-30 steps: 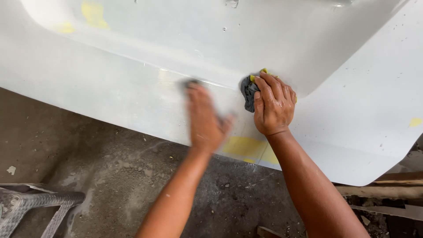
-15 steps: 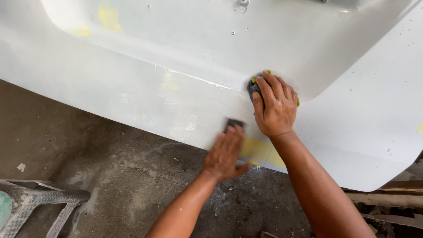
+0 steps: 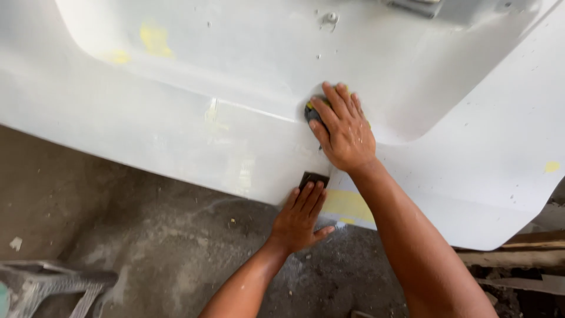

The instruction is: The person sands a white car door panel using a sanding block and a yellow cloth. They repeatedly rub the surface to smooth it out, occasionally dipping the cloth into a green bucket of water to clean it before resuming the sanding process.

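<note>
Pressing flat against a large white panel (image 3: 176,135), both hands work near its lower edge. Left hand (image 3: 301,215): fingers straight and together, palm down, pinning a small dark sanding block (image 3: 314,178) to the panel just above the bottom rim; only the block's top end shows past the fingertips. Grip here is a flat press, not a wrap; thumb splayed out to the right over the floor.

Right hand (image 3: 346,131): spread over a dark pad with a yellow edge (image 3: 313,111), holding it against the panel where a recessed area curves down to meet the flatter lower band. Fingers lie over the pad, most of which is hidden under the palm. The forearm runs down to the lower right corner of the view.

The two hands are near each other, right above left, not touching. The sanding block sits just below and slightly left of the right wrist.

Panel surface: matte white, speckled, with yellow filler patches, one (image 3: 154,39) at upper left in the recess, one (image 3: 348,205) at the lower rim between the two arms, a small one (image 3: 551,166) at far right. A small bolt or fitting (image 3: 329,19) sits high in the recess.

Below: dusty grey concrete floor (image 3: 118,235) with white powder. A grey metal stool frame (image 3: 53,282) at lower left. Wooden boards (image 3: 518,253) at right, under the panel's edge.
</note>
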